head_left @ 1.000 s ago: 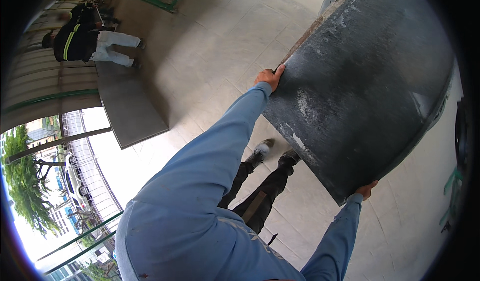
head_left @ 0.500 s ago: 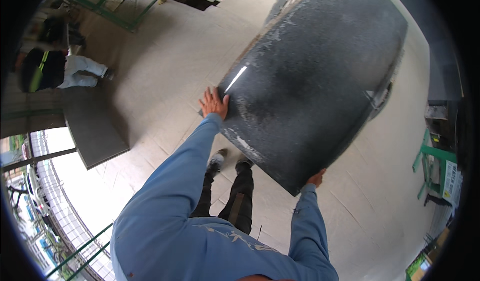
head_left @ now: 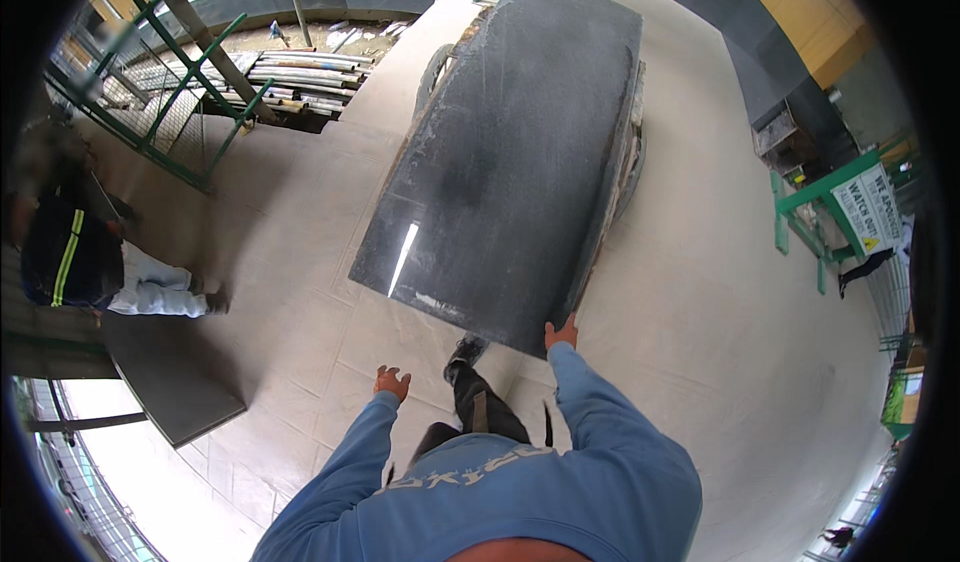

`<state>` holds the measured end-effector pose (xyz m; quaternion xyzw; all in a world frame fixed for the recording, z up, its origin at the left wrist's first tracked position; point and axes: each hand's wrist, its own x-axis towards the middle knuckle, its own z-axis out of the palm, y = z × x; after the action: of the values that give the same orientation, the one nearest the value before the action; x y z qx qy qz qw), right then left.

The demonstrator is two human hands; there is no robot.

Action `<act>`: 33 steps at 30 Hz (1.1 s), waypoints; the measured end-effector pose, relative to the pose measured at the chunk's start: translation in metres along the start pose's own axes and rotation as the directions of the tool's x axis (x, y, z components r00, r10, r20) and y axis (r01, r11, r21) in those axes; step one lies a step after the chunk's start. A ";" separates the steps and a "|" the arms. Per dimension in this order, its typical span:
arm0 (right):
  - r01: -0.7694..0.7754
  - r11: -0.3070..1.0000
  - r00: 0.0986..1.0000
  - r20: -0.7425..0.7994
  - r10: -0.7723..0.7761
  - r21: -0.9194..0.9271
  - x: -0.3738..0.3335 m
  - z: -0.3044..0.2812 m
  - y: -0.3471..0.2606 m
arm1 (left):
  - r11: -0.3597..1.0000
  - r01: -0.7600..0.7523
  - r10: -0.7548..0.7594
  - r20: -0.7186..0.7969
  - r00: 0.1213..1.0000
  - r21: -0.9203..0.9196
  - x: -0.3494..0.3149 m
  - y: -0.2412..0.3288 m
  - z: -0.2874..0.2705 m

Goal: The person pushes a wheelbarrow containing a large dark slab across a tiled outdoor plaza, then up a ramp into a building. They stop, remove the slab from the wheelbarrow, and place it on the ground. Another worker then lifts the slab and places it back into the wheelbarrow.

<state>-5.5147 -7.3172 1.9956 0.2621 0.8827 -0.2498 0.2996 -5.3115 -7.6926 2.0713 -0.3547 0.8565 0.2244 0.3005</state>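
Note:
A large dark grey slab, glossy with pale worn patches, lies at a slant ahead of me on a wheeled support; a dark wheel shows past its right edge. My right hand grips the slab's near right corner, fingers over the edge. Apart from the slab, my left hand hangs in the air short of its near left corner, holding nothing, fingers spread and slightly bent. What lies under the slab is mostly hidden.
At the left stands a person in a dark top with a yellow stripe, near another dark panel. Pipes lie behind a green metal frame. A green stand with a sign is at the right.
My left hand has come off the slab and drawn back toward me. The right hand stays at its near right corner. My view has turned, and one foot is farther forward.

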 end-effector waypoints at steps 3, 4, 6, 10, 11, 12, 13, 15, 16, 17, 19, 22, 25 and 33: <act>0.012 0.999 1.000 0.014 -0.013 0.033 -0.045 -0.007 0.032 | 0.994 -0.093 0.086 -0.116 0.990 -0.051 -0.062 -0.043 0.028; 0.050 0.998 0.999 0.008 -0.050 0.040 -0.067 -0.004 0.050 | 0.993 -0.071 0.058 -0.138 0.989 -0.092 -0.091 -0.068 0.038; 0.151 0.988 0.987 0.051 -0.152 0.024 -0.102 0.005 0.089 | 0.980 -0.044 0.005 -0.195 0.981 -0.195 -0.136 -0.105 0.056; 0.472 0.870 0.878 -0.015 -0.478 -0.142 -0.161 0.039 0.224 | 0.985 0.079 -0.113 -0.226 0.967 -0.151 -0.274 -0.179 0.120; 0.456 0.877 0.890 0.048 -0.454 -0.150 -0.186 0.032 0.247 | 0.965 0.169 -0.200 -0.143 0.969 -0.202 -0.313 -0.198 0.143; 0.439 0.884 0.898 0.111 -0.426 -0.160 -0.209 0.021 0.267 | 0.934 0.258 -0.279 -0.055 0.959 -0.245 -0.355 -0.220 0.169; 0.404 0.905 0.909 0.170 -0.381 -0.131 -0.237 0.002 0.276 | 0.986 0.139 -0.136 -0.030 0.990 0.090 -0.383 -0.271 0.213; 0.312 0.945 0.927 0.249 -0.281 -0.095 -0.276 -0.030 0.300 | 0.987 0.146 -0.151 0.075 0.986 0.061 -0.468 -0.286 0.248; 0.329 0.936 0.921 0.261 -0.289 -0.124 -0.285 -0.040 0.320 | 0.973 0.233 -0.229 0.208 0.951 0.007 -0.526 -0.258 0.240; 0.323 0.936 0.919 0.282 -0.276 -0.139 -0.296 -0.054 0.343 | 0.964 0.250 -0.265 0.290 0.920 0.089 -0.548 -0.266 0.254; 0.331 0.923 0.915 0.306 -0.263 -0.196 -0.302 -0.074 0.385 | 0.937 0.271 -0.344 0.441 0.829 0.221 -0.601 -0.282 0.298; 0.312 0.922 0.931 0.267 -0.248 -0.231 -0.285 -0.079 0.440 | 0.948 0.276 -0.242 0.204 0.949 -0.157 -0.623 -0.286 0.313; 0.287 0.950 0.945 0.201 -0.259 -0.121 -0.258 -0.087 0.486 | 0.974 0.226 -0.222 0.173 0.959 -0.003 -0.603 -0.237 0.328; 0.194 0.968 0.945 0.236 -0.228 0.160 -0.231 -0.179 0.708 | 0.947 0.061 -0.104 -0.120 0.987 -0.315 -0.558 -0.030 0.383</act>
<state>-4.9940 -6.7599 2.0715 0.1515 0.8416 -0.3706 0.3625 -4.8365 -7.2191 2.1672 -0.4474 0.8132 0.3191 0.1915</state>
